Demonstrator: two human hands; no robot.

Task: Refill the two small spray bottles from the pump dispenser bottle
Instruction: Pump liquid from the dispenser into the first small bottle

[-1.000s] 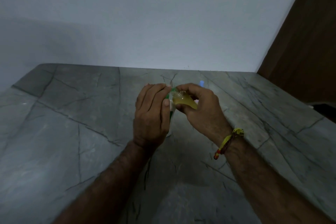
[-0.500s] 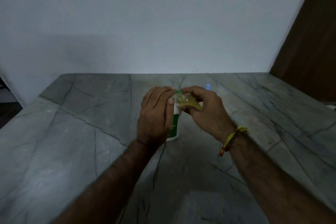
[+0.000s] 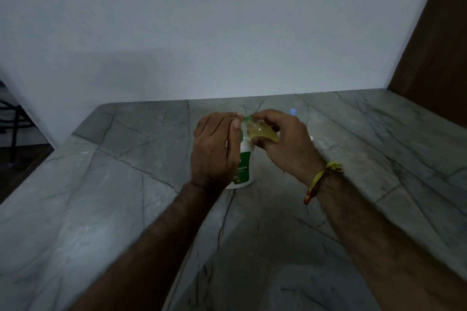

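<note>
A white pump dispenser bottle (image 3: pixel 244 166) with a green label stands on the grey stone table (image 3: pixel 101 197). My left hand (image 3: pixel 214 151) lies flat over its top, fingers straight, pressing on the green pump head (image 3: pixel 245 118). My right hand (image 3: pixel 285 144) grips a small clear spray bottle (image 3: pixel 262 132) holding yellowish liquid, tilted with its open mouth at the pump's nozzle. The dispenser's upper part is hidden behind my left hand. A small bluish cap-like piece (image 3: pixel 293 111) shows just beyond my right hand.
A white wall stands close behind the table's far edge. A brown wooden panel (image 3: pixel 439 45) rises at the right. Dark chair legs (image 3: pixel 10 118) show past the table's left corner. A small white object (image 3: pixel 311 138) peeks out behind my right hand.
The view has tilted up and shifted, showing more of the dispenser's body below my left hand. Both hands keep the same hold at the pump nozzle.
</note>
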